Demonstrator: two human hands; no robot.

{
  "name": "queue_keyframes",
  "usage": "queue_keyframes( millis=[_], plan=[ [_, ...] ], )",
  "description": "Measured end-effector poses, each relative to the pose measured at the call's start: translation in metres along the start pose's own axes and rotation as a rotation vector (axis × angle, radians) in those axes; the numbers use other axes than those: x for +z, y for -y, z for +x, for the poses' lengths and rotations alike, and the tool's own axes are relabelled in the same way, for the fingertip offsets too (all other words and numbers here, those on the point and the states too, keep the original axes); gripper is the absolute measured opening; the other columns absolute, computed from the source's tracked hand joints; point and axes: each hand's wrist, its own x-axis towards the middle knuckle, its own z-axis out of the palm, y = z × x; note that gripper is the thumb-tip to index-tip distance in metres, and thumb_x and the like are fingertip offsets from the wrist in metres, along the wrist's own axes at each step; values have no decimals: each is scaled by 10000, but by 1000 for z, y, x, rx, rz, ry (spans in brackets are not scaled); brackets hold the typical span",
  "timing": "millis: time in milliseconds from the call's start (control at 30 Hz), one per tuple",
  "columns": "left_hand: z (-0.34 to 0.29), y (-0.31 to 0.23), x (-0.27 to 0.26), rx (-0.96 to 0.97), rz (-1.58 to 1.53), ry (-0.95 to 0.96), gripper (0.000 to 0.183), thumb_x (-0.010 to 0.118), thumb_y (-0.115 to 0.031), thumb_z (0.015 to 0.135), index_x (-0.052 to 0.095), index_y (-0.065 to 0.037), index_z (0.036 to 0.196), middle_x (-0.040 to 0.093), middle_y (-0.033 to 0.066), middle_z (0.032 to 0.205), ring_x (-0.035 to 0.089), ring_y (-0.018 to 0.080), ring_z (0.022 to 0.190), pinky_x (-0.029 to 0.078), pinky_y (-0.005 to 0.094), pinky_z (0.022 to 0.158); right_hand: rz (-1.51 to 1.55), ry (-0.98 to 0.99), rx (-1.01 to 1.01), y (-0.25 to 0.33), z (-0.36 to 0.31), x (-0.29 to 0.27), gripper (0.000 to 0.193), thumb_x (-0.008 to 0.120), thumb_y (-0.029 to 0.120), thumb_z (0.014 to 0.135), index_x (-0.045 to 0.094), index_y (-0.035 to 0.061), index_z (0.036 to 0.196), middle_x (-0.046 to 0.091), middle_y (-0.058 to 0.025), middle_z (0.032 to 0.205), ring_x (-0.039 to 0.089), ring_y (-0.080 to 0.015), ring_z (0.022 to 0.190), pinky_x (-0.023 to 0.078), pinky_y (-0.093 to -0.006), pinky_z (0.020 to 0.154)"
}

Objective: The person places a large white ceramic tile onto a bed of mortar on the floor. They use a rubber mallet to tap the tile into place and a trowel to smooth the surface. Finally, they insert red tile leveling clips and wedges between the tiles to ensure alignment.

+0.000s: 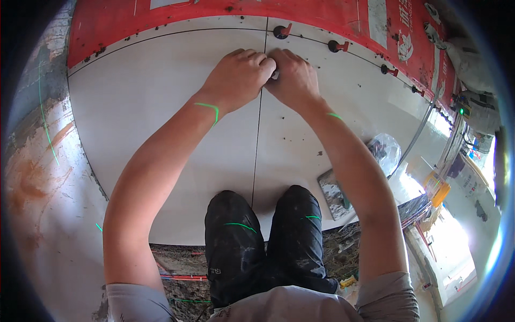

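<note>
My left hand and my right hand meet at the dark seam between two large pale floor tiles. Both have their fingers curled in. Between them a bit of a small whitish piece shows; its kind is hidden by the fingers. Just beyond my right hand, a red-handled tile leveler with a round black base stands on the far seam. A second red and black tile leveler is farther right, with others beyond it.
Red printed sheeting covers the floor past the far seam. A flat trowel-like metal plate and a clear plastic bag lie by my right forearm. A grey hose curves beyond them. Dark rough mortar borders the tiles' near edge.
</note>
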Motion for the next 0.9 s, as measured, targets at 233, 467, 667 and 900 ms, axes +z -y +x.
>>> queue_keyframes(
  millis=[233,467,667,900],
  plan=[
    [8,2,-2,-10,-35,9,124,678,-88,832,562,-45,830,639,95,781,632,293,804,529,397,760,58,134,-120,-16,12,-6,262,700,130,738,601,116,981,682,-91,822,664,-331,785,535,-444,674],
    [8,16,-8,175,13,20,116,664,-65,790,592,-65,882,624,63,874,617,265,887,529,374,807,144,193,-64,-9,13,-12,194,672,135,784,620,87,965,692,-120,859,661,-341,825,532,-445,719],
    [22,32,-21,423,114,134,118,621,-58,810,628,-112,915,592,30,875,606,224,926,515,366,846,163,358,-105,-18,20,-36,248,644,106,805,641,87,1052,697,-129,906,655,-349,875,525,-449,780],
    [27,-20,-25,-486,-67,495,144,678,-242,834,665,-148,943,658,46,837,644,244,879,497,359,820,246,361,-164,-25,24,-29,346,660,105,809,649,120,1155,720,-110,956,667,-328,922,519,-436,841]
  ],
)
